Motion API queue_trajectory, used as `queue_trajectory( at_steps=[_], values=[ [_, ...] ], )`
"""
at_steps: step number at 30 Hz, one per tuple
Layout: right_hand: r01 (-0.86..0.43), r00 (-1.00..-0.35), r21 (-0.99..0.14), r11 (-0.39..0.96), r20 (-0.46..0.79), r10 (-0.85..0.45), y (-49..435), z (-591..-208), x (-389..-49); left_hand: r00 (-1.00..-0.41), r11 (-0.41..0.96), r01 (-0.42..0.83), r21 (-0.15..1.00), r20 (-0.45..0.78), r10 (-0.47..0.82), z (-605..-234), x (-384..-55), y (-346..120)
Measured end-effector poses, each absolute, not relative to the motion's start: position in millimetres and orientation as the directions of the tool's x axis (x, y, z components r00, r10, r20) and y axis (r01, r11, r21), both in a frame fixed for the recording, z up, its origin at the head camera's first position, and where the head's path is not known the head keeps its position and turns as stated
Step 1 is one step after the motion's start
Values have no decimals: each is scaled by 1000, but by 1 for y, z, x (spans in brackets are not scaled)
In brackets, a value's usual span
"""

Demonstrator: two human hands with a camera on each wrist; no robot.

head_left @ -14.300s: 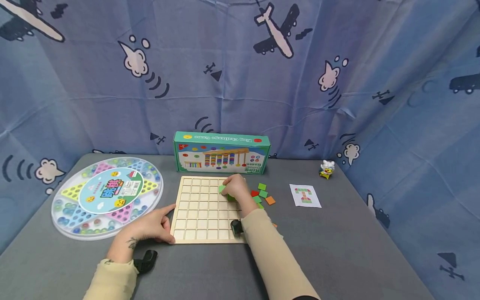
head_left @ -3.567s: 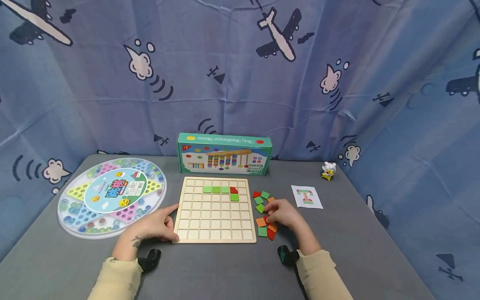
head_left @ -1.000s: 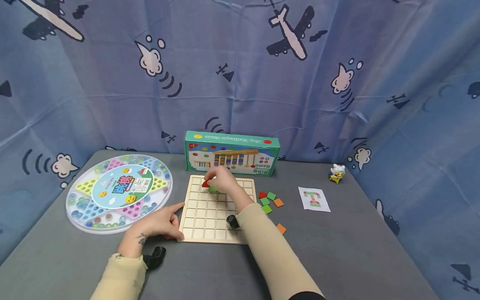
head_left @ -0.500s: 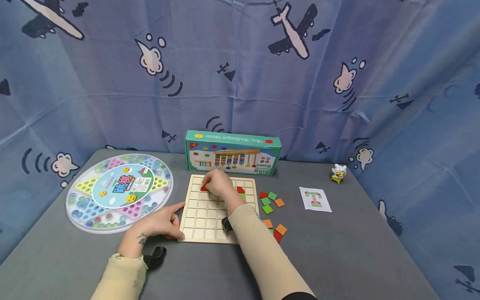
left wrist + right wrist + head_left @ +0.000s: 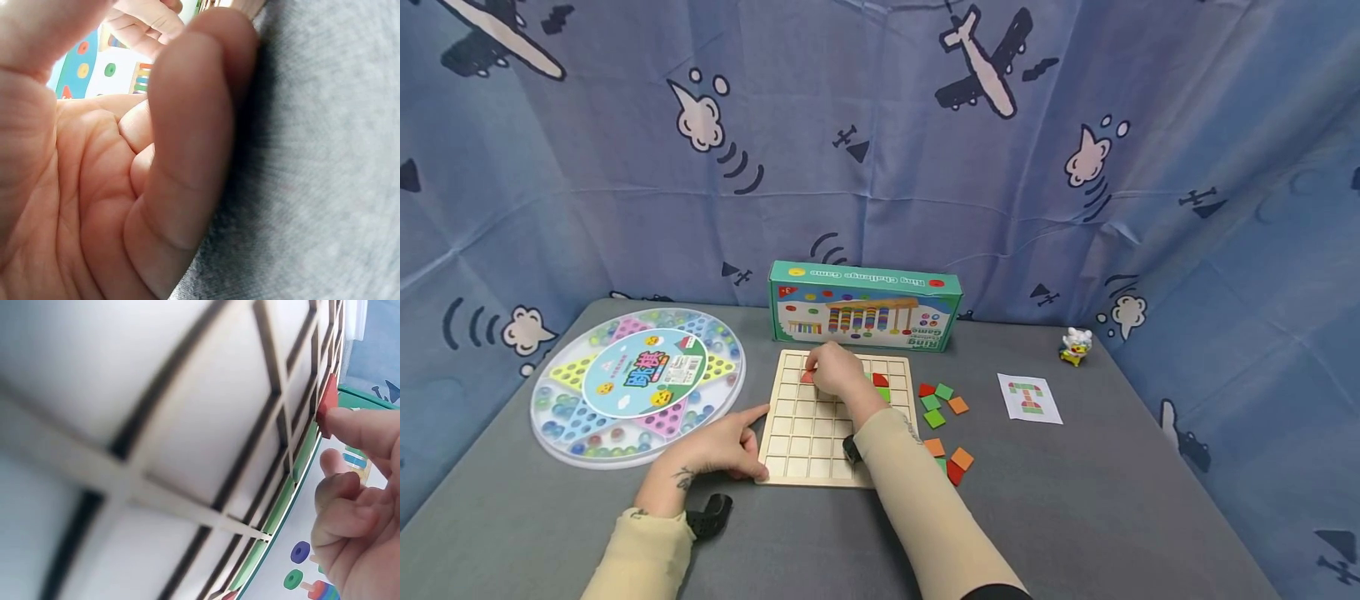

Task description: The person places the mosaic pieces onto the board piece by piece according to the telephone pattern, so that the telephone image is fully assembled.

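My left hand [image 5: 722, 446] steadies the wooden grid board [image 5: 792, 427] at its left edge, index finger and thumb spread along the rim. Over the board's upper left, my right hand [image 5: 838, 371] holds a red quarter-circle tile [image 5: 807, 377] at a cell, fingertip on it. In the right wrist view this red tile [image 5: 325, 412] stands slightly proud of the grid, beside a row of green tiles [image 5: 305, 450]; the other fingers are curled in. Farther right on the board lie another red tile [image 5: 880, 380] and a green tile [image 5: 884, 394]. My right hand hides part of the row.
Loose green, red and orange tiles [image 5: 934, 418] lie right of the board. A printed pattern card [image 5: 1030, 398] and a small figurine [image 5: 1076, 346] are farther right. Behind stands a green game box [image 5: 865, 308]. A round Chinese checkers board [image 5: 640, 383] lies at the left.
My right hand went from the loose tiles to the board with a red tile, then settled it lower at the row's left end. More tiles lie on the grid than at first. My left hand stays put.
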State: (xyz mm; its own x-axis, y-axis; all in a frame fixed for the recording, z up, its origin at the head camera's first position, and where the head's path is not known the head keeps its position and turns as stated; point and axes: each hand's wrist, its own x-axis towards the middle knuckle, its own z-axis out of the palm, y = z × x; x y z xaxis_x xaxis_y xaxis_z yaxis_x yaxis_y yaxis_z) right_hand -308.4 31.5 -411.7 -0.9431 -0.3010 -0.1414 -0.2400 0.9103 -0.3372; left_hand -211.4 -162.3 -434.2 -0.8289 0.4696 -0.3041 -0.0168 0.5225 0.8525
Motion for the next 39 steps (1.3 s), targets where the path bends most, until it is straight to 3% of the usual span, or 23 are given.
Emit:
queue_trajectory(
  at_steps=[6, 10, 16, 22, 28, 39],
  values=[
    [-245, -932, -327, 913, -179, -315, 33, -409, -305, -828, 523, -15, 852, -304, 471, -435, -212, -163],
    [-219, -930, -471, 855, -163, -329, 41, -406, -304, -826, 532, -21, 846, -314, 468, -436, -212, -163],
    [-124, -945, -797, 591, -87, -315, 74, -402, -301, -828, 546, -22, 838, -321, 460, -435, -212, -161],
    [-74, -968, -958, 277, 2, -251, 116, -392, -287, -845, 574, -21, 818, -322, 428, -435, -211, -160],
    [-54, -982, -992, 110, 32, -187, 151, -391, -270, -846, 575, -13, 818, -316, 430, -436, -210, -161],
    [-123, -983, -990, 62, 113, -146, 194, -398, -245, -840, 574, 40, 818, -284, 462, -437, -210, -162]
  ],
)
